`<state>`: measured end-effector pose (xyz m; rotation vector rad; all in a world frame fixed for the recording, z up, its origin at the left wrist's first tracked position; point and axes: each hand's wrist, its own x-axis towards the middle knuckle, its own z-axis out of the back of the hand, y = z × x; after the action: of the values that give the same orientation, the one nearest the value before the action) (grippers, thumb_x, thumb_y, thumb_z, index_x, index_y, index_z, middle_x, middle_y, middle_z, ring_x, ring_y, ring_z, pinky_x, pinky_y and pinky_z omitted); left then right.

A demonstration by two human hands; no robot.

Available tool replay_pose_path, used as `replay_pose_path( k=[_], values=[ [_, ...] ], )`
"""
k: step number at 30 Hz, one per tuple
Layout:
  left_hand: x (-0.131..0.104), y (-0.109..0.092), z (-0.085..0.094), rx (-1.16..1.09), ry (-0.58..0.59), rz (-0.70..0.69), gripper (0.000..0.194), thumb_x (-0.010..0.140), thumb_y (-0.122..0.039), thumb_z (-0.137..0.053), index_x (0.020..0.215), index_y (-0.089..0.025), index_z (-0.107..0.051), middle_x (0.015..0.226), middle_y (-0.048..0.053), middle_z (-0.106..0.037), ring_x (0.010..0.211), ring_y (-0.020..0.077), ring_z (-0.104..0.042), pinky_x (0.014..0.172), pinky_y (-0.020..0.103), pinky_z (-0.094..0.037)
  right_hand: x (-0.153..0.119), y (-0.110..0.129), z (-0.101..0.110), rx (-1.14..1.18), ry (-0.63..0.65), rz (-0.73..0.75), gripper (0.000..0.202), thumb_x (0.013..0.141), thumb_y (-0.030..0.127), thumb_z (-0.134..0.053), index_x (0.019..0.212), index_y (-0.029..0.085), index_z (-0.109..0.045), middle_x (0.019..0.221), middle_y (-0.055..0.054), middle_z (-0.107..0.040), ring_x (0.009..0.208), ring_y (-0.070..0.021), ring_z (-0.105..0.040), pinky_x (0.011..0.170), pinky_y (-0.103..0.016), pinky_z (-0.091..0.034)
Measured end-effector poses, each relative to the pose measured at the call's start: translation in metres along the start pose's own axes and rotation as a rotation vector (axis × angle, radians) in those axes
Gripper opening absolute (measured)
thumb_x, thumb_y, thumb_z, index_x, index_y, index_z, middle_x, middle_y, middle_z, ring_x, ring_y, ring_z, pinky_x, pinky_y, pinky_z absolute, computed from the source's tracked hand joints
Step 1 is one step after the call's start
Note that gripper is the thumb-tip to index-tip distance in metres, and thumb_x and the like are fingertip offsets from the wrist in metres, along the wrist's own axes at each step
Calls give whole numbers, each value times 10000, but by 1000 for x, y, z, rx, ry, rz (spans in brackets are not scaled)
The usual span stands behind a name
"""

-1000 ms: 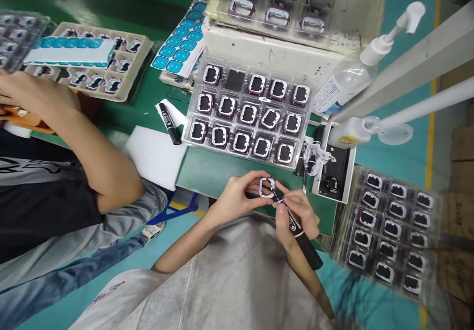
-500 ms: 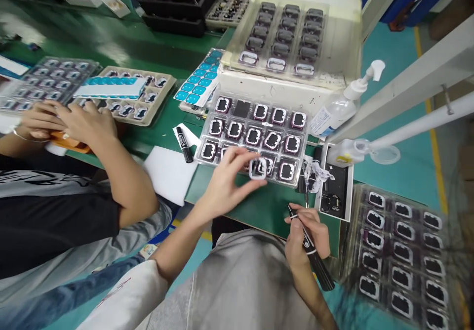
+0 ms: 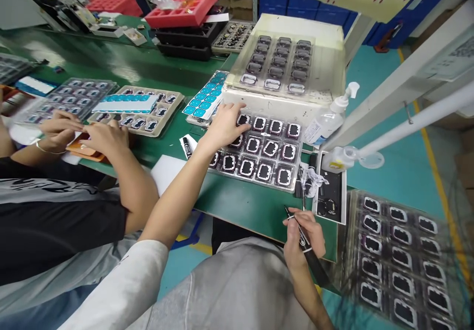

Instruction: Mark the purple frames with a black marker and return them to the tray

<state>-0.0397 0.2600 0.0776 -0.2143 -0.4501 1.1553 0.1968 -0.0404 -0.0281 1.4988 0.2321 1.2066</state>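
Head view. The left hand reaches over the upper left part of a clear tray of dark, white-rimmed frames on the green table. Its thumb and forefinger stand apart on either side of one frame in the back row; whether they grip it cannot be told, since the hand covers part of that corner. The right hand, held low at the table's near edge, is closed around a black marker, whose tip points up and to the left. A second marker lies left of the tray, partly hidden by the left forearm. Behind the tray, a white box bears another tray of frames; a sheet of blue stickers lies beside it. To the right stand a pump bottle and, nearer, a smaller bottle at an open box. Further trays lie at lower right. At left, a co-worker's hands meet above an orange object.
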Motion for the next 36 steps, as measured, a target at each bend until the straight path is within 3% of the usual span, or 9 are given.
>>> replay_pose_path(
  k=[6, 13, 17, 20, 25, 28, 32, 34, 36],
  values=[
    [7, -25, -7, 37, -20, -54, 295, 1050, -258, -742, 1311, -137, -809, 1355, 196, -728, 1396, 440, -619, 1266, 618, -484, 2, -1, -5, 49, -40, 44, 272, 842, 284, -786, 1095, 379, -749, 700, 51, -771, 748, -382, -855, 625, -656, -753],
    [30, -35, -22, -53, -23, 10, 252, 890, -233, -943, 1047, -131, -774, 1283, 195, -729, 1365, 444, -635, 1261, 622, -487, -2, 1, -1, 18, -16, 0, 238, 852, 285, -787, 1074, 353, -736, 817, 35, -789, 803, -357, -872, 667, -631, -763],
    [22, -39, -20, -316, -111, 31, 273, 855, -168, -928, 923, -196, -665, 1040, 93, -774, 1097, 313, -737, 1102, 508, -601, -1, 3, 0, 9, -10, -19, 227, 843, 294, -788, 1052, 361, -730, 830, 35, -789, 795, -362, -866, 646, -651, -767],
    [-7, -52, -16, -691, -163, 48, 302, 916, -260, -897, 922, -221, -598, 886, 10, -752, 886, 203, -771, 900, 368, -664, -1, 4, -1, -11, -26, -6, 250, 830, 298, -782, 1058, 382, -723, 787, 45, -779, 759, -371, -860, 622, -672, -760],
    [-94, -82, -3, -1161, -136, 193, 453, 929, -468, -930, 1212, -229, -670, 935, 8, -793, 796, 177, -802, 648, 255, -687, 1, 5, -2, -4, -27, -6, 258, 835, 289, -768, 1075, 376, -732, 736, 51, -774, 738, -354, -852, 637, -659, -766],
    [-145, -95, -2, -1305, 30, 318, 421, 955, -448, -936, 1251, -210, -753, 941, 22, -769, 759, 162, -785, 589, 232, -660, 3, 7, -3, 24, -34, 9, 273, 843, 274, -772, 1093, 374, -729, 704, 55, -778, 721, -350, -840, 632, -649, -761],
    [-185, -101, -17, -1451, 289, 460, 615, 788, -316, -1066, 1335, -217, -803, 1069, 51, -791, 845, 170, -788, 688, 259, -686, 9, 13, -3, 54, -12, 32, 201, 893, 254, -769, 1071, 331, -718, 688, 45, -767, 729, -328, -843, 608, -571, -760],
    [-195, -103, -29, -1396, 292, 475, 667, 725, -262, -1095, 1330, -222, -818, 1098, 56, -812, 880, 175, -785, 817, 303, -712, 11, 16, -3, 46, 41, 20, 152, 923, 243, -762, 1051, 304, -708, 714, 39, -766, 769, -315, -864, 640, -549, -778],
    [-202, -106, -42, -1276, 262, 436, 598, 769, -256, -1066, 1319, -232, -834, 1102, 67, -841, 915, 207, -795, 910, 355, -718, 12, 18, -4, 49, 83, 15, 161, 932, 233, -767, 1069, 296, -712, 747, 43, -771, 816, -307, -883, 700, -564, -803]
  ],
)
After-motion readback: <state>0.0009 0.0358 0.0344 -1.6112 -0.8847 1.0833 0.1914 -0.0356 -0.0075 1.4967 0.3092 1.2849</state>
